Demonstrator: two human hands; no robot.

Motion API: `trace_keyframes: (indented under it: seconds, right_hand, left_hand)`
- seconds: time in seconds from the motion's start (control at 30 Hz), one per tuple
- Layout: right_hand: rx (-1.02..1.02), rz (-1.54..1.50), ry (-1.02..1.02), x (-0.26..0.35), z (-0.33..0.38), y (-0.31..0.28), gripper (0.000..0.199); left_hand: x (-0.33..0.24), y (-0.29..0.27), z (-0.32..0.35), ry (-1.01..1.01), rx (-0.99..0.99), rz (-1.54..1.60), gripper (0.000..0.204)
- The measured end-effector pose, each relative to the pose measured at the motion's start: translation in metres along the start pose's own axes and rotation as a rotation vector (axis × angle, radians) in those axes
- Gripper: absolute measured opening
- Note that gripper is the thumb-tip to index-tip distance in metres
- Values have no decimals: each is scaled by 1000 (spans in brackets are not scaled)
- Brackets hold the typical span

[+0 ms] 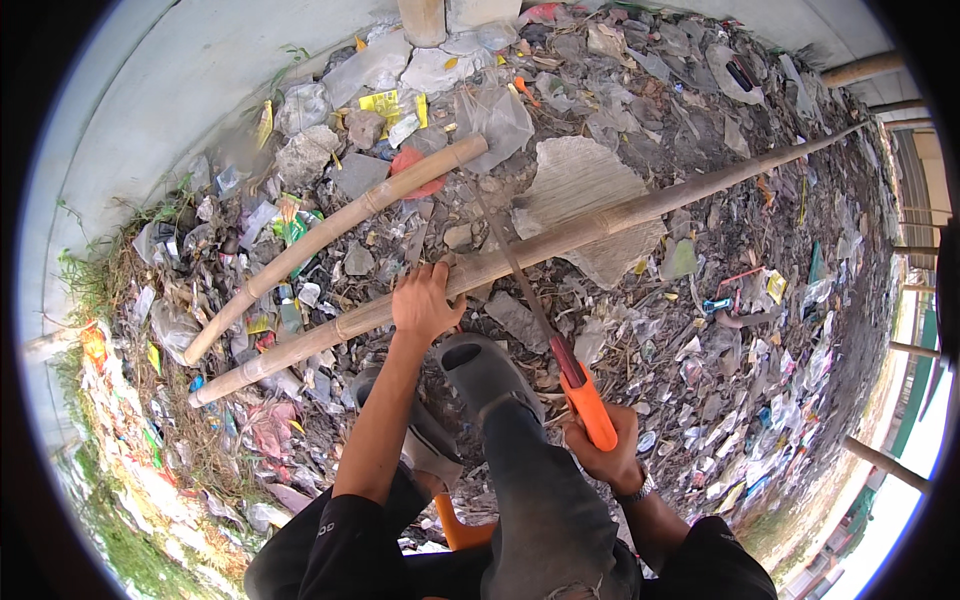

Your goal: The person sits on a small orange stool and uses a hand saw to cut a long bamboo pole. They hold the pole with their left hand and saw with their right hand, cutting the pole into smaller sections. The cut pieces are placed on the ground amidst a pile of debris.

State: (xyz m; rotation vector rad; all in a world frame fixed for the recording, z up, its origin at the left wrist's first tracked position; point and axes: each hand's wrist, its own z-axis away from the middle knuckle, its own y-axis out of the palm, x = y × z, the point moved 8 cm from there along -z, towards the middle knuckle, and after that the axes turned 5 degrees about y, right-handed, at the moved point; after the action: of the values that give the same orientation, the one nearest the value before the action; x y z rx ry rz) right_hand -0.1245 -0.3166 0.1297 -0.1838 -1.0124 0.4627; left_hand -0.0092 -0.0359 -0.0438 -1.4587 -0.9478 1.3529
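A long bamboo pole (700,188) runs slantwise across the view, from the lower left up to the far right. My left hand (427,302) presses on it from above, fingers closed over its top. In my right hand (610,450) is a handsaw (590,405), gripped by its orange handle. Its narrow blade lies across the pole just right of my left hand, with the tip reaching beyond it. Whether the blade has cut into the bamboo, I cannot tell. A shorter bamboo piece (340,220) lies farther off to the left.
Plastic scraps and rubble cover the ground. A flat broken slab (585,195) lies beneath the pole. My grey clog (485,370) is close to the blade. A pale wall (170,110) curves along the left; an orange curved piece (460,530) shows between my legs.
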Motion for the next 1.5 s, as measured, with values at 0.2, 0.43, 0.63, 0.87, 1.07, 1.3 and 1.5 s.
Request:
trace_keyframes:
  seconds: [0.2, 0.43, 0.63, 0.87, 1.07, 1.3, 1.5]
  right_hand:
    - [-42, 58, -43, -26, 19, 3, 16]
    - [-91, 82, 27, -19, 39, -2, 16]
    - [-69, 111, 24, -16, 54, -7, 15]
    - [-97, 146, 74, -6, 83, -9, 14]
    - [-138, 14, -42, -17, -23, 30, 16]
    - [-158, -31, -134, 2, -74, 53, 19]
    - [-89, 127, 54, -45, 89, -10, 16]
  left_hand:
    - [20, 17, -22, -199, 303, 66, 46]
    - [24, 8, -25, -225, 330, 91, 42]
    - [21, 2, -24, -225, 351, 137, 37]
    - [27, 9, -24, -204, 321, 116, 34]
    - [22, 6, -21, -229, 307, 113, 34]
    - [23, 12, -23, -206, 357, 112, 33]
    - [17, 4, -28, -215, 363, 118, 32]
